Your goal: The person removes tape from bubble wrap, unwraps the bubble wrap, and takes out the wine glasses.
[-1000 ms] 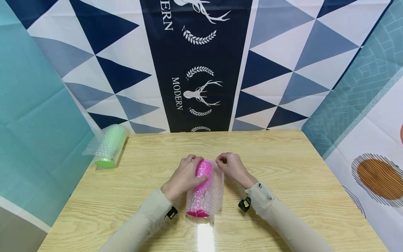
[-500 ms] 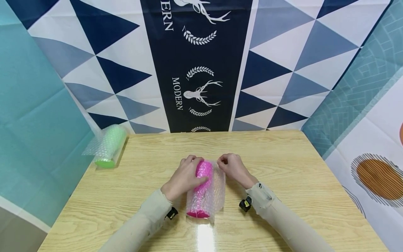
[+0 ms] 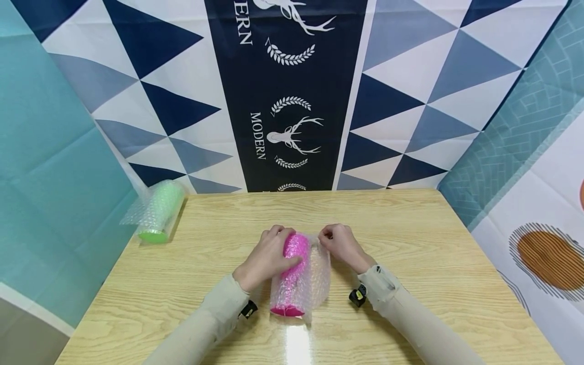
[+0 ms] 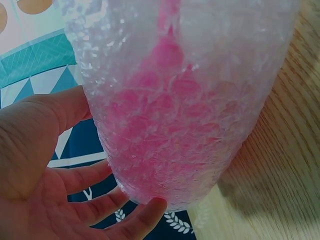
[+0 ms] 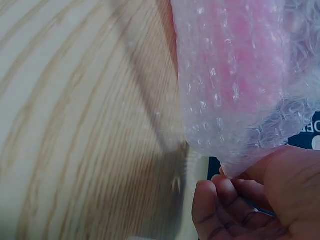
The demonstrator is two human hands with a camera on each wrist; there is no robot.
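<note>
A pink cylinder (image 3: 292, 289) lies wrapped in clear bubble wrap at the middle of the table, one flat end facing the near edge. My left hand (image 3: 269, 257) holds it around its far left side, thumb over the top. Seen from the left wrist, that hand's (image 4: 45, 160) fingers curl around the wrapped far end. My right hand (image 3: 343, 247) pinches the far corner of the loose bubble wrap flap (image 3: 321, 279), right of the cylinder. In the right wrist view, thumb and fingertips nip the gathered corner of the bubble wrap (image 5: 230, 125).
At the table's far left corner lies a green cylinder (image 3: 164, 205) in bubble wrap, a loose end sticking out leftward. Patterned cloth hangs (image 3: 292, 101) behind the wooden table (image 3: 388, 218), with more at both sides.
My right hand has drawn slightly to the right, pulling the bubble wrap flap further out from the pink cylinder. The left hand has kept its place.
</note>
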